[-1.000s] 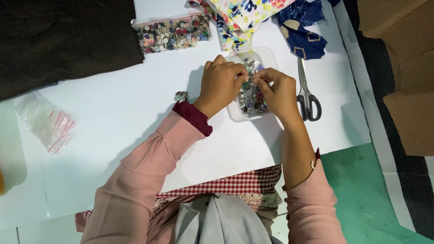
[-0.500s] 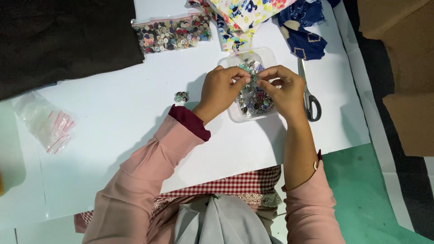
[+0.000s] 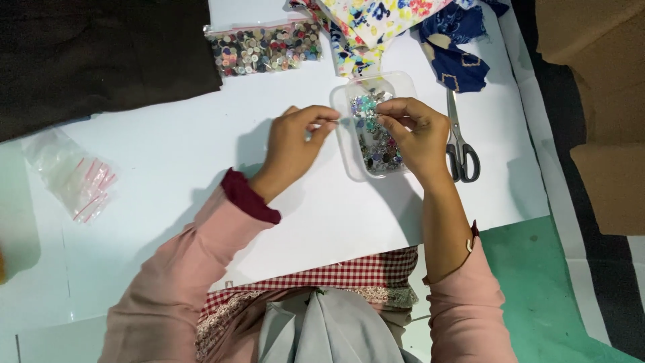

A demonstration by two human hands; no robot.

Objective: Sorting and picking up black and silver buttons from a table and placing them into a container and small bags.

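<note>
Pinched narrow, the right hand's (image 3: 413, 131) grip holds something tiny over the clear tray (image 3: 344, 134) of beads; the left hand (image 3: 295, 138), fingertips pinched, sits just beside that tray, scissors (image 3: 460, 144) opposite.

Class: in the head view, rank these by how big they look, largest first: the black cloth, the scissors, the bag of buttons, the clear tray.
1. Black cloth
2. Bag of buttons and clear tray: too alike to rank
3. Scissors
</note>
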